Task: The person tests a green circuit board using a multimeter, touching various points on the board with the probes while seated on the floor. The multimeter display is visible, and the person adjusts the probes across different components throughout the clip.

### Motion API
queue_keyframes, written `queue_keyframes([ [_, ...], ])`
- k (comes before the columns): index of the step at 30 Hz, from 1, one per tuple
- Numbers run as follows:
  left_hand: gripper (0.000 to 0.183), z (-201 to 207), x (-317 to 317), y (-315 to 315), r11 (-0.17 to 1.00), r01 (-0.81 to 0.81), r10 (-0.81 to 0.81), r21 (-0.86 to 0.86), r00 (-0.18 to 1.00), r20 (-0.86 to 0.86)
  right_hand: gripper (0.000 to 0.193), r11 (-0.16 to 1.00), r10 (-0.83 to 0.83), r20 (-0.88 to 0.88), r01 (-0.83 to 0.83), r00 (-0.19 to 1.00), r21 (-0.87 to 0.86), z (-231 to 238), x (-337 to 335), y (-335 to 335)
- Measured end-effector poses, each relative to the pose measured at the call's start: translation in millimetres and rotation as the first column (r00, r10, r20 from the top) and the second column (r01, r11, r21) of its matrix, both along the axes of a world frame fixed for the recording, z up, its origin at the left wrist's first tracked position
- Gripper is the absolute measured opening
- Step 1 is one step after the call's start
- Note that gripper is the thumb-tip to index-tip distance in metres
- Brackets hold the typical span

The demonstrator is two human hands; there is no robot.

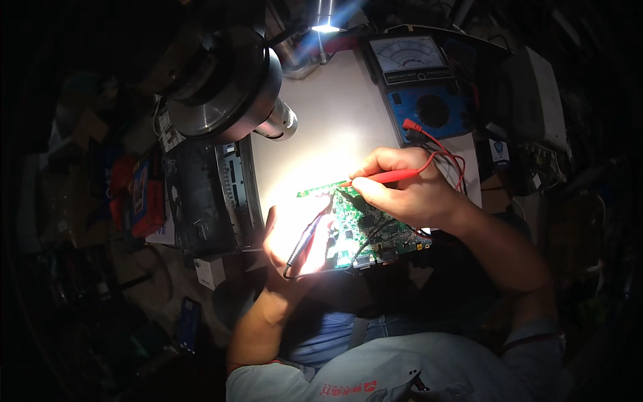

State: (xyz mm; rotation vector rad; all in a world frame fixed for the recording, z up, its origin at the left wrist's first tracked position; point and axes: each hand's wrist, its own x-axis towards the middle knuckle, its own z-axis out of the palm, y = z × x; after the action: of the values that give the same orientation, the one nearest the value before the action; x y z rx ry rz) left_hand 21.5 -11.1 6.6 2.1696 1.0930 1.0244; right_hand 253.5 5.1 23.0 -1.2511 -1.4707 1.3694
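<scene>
Board (365, 221), green, lies between the two hands, partly under the right hand (422, 194), whose thumb and fingers are nearly closed, pinching a red probe (396, 176); its tip points left over the board's far edge, and whether it touches cannot be told. At the board's left side, the left hand (280, 234) curls part-way around a black probe (303, 242) that slants up toward that edge; glare washes out the fingers there. Just beyond the right hand, a red plug (412, 125) sits at the near end of a meter (429, 110). Ahead of the left hand, a metal cylinder (224, 100) hangs by the pale bench (321, 100).
</scene>
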Motion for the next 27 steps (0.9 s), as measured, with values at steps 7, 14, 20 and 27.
queue_keyframes([
  [7, 0.024, 0.8, 1.9, 2.0, 0.999, -0.006, 0.006, 0.038, 1.000, -0.004, 0.015, 1.000, 0.004, 0.015, -0.004, 1.000, 0.015, -2.6, -1.5, 0.4],
  [14, 0.022, 0.0, 1.4, 3.7, 0.999, -0.009, 0.010, 0.039, 1.000, -0.008, 0.014, 1.000, -0.006, 0.026, 0.006, 1.000, 0.007, -1.5, -4.3, 0.2],
  [20, 0.021, -0.6, -0.3, 4.2, 0.998, 0.032, -0.029, 0.062, 0.998, -0.050, 0.012, 1.000, 0.016, -0.016, -0.016, 1.000, -0.018, -5.7, -2.6, 0.4],
  [27, 0.016, 4.5, 8.2, 2.2, 0.996, -0.051, 0.051, 0.070, 0.999, -0.001, 0.012, 0.996, 0.018, 0.135, -0.029, 0.991, 0.080, -5.6, -5.9, 3.6],
])
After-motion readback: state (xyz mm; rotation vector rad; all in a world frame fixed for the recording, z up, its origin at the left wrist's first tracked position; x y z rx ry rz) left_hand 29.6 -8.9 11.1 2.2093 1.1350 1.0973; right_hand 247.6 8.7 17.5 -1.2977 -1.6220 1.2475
